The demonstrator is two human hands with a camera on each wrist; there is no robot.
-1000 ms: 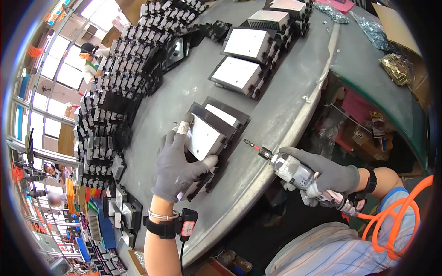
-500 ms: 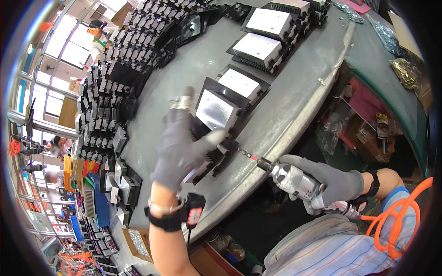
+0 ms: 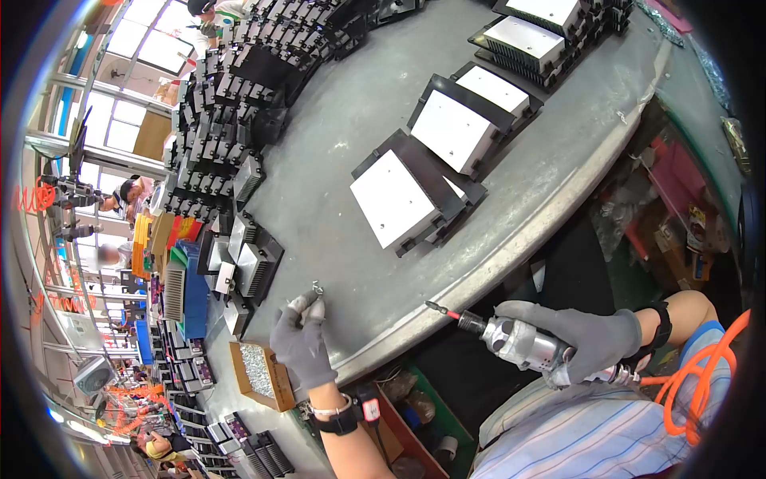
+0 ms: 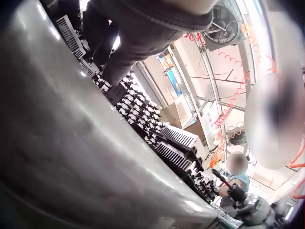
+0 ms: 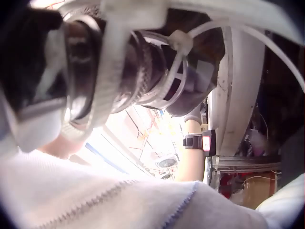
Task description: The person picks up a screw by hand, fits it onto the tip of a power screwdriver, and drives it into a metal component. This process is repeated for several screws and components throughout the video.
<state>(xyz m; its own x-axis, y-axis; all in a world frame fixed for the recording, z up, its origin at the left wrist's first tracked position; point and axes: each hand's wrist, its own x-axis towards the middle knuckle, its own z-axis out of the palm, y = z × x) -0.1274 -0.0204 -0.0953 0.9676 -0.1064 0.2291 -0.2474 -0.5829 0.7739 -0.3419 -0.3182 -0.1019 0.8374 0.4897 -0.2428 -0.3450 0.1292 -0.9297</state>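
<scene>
In the head view my gloved left hand point(image 3: 303, 339) is over the near part of the table, beside a small box of screws. Thumb and fingers come together, with a few small metal screws point(image 3: 317, 287) showing at the tips. My gloved right hand point(image 3: 594, 339) grips a pneumatic screwdriver point(image 3: 519, 343), its red-collared bit pointing left across the table edge. An orange air hose point(image 3: 678, 383) trails from its rear. Beyond the hands, a white-topped finned housing point(image 3: 393, 199) with a black plate leans against similar housings point(image 3: 453, 132). In the right wrist view the screwdriver's body is close up.
An open cardboard box point(image 3: 263, 375) holds a heap of small screws. Many stacked black and silver parts point(image 3: 215, 152) line the table's far left side. More white-topped housings point(image 3: 523, 40) stand at the back right. The table's pale edge point(image 3: 550, 227) curves in front of my body.
My left hand has left the housings and come down toward the screw box, its fingers drawing together. The head view has shifted, so the housings appear farther right. My right hand keeps its grip.
</scene>
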